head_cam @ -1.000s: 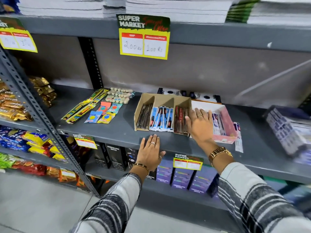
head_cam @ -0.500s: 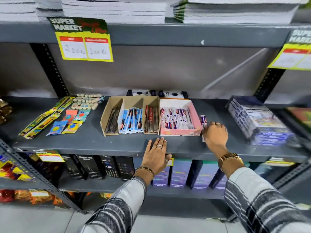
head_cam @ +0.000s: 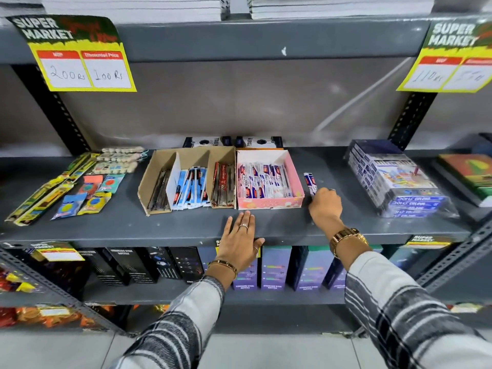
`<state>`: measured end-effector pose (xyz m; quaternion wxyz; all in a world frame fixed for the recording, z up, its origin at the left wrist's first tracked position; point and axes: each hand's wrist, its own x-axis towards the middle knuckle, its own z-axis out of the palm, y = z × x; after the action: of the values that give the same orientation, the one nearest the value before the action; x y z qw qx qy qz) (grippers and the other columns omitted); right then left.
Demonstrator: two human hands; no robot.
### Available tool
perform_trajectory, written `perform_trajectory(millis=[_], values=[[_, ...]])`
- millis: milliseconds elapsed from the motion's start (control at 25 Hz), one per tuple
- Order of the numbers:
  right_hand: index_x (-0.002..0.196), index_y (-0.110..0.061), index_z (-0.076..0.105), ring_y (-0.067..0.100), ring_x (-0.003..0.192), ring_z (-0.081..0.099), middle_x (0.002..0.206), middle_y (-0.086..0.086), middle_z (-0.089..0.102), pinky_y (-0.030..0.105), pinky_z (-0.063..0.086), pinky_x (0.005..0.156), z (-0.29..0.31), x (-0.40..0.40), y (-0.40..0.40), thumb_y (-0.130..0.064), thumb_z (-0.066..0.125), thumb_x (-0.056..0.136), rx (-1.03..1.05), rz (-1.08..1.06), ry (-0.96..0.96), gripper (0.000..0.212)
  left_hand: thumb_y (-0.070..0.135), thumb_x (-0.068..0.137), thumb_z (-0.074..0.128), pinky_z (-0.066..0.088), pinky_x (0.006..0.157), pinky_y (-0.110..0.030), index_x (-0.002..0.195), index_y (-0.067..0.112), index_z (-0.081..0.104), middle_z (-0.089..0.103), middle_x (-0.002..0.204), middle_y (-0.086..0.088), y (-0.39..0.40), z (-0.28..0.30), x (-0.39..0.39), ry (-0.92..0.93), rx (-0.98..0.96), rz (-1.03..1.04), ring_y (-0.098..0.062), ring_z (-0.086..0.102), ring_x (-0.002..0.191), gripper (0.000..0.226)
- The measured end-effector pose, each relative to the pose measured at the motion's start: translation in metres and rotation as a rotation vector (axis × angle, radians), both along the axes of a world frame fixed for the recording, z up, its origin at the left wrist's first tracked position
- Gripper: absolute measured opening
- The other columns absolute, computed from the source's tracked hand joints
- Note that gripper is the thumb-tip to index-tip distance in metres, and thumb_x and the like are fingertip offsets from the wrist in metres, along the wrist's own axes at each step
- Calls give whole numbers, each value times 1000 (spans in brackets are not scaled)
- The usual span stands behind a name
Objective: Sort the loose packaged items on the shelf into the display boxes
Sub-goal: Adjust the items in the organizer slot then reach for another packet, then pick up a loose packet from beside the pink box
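Grey shelf [head_cam: 266, 225]: our left hand [head_cam: 239, 241] lies flat and open on its front edge. Our right hand [head_cam: 325, 205] closes its fingers on the loose packet [head_cam: 309, 182] just beside the pink box [head_cam: 269, 202]; a cardboard box [head_cam: 149, 193] stands left of it.
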<state>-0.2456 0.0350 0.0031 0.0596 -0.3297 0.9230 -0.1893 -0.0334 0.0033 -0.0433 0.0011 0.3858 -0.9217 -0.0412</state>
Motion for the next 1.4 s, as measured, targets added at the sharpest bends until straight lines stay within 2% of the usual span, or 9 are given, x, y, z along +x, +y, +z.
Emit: perform_trajectory(millis=[320, 520, 880, 1000, 1160, 1280, 1400], values=[[118, 10, 52, 45, 119, 53, 126, 31, 55, 44, 47, 96, 4, -7, -1, -2, 56, 87, -132, -133, -144, 34, 41, 102, 23, -4, 121, -41, 150, 6, 3, 4, 161, -12, 0, -3, 0, 0, -11, -1, -25, 0, 149, 62], [118, 9, 53, 44, 118, 54, 126, 31, 55, 43, 47, 96, 2, -8, 1, -3, 56, 86, -170, -161, -169, 34, 41, 102, 23, -4, 121, -41, 150, 6, 2, 4, 161, -12, -1, -4, -1, -5, -18, 0, -25, 0, 149, 63], [108, 3, 62, 37, 110, 62, 117, 23, 65, 38, 52, 88, 10, -12, 7, -12, 76, 74, -248, -313, -414, 40, 41, 103, 22, -3, 121, -40, 150, 6, 1, 3, 162, -12, 0, -3, 0, -15, -9, -2, -25, -1, 149, 62], [102, 0, 68, 36, 102, 66, 108, 22, 70, 37, 53, 85, 15, -12, 9, -12, 72, 76, -349, -365, -440, 29, 42, 103, 22, -3, 121, -39, 150, 7, 0, 1, 162, -10, -1, -2, 3, -13, -6, -12, -24, -1, 150, 62], [94, -8, 75, 30, 102, 67, 105, 15, 74, 31, 51, 86, 34, -3, 3, -13, 74, 76, -510, -334, -463, 18, 41, 103, 22, -2, 122, -38, 150, 9, -1, 0, 162, -7, -3, 0, 7, -20, -4, -20, -22, -2, 150, 61], [87, -9, 74, 27, 98, 67, 106, 12, 74, 26, 48, 80, 42, 7, -3, -8, 74, 76, -654, -323, -595, 11, 40, 103, 21, -1, 122, -38, 150, 9, -2, 0, 162, -7, -4, 3, 8, -42, 6, -21, -21, -2, 150, 61], [80, -6, 71, 22, 81, 64, 109, 20, 72, 32, 54, 79, 46, 16, -7, 2, 71, 78, -758, -273, -781, 8, 39, 103, 23, 1, 122, -38, 150, 9, 0, 1, 162, -7, -6, 7, 7, -52, 30, -30, -22, 0, 150, 60]])
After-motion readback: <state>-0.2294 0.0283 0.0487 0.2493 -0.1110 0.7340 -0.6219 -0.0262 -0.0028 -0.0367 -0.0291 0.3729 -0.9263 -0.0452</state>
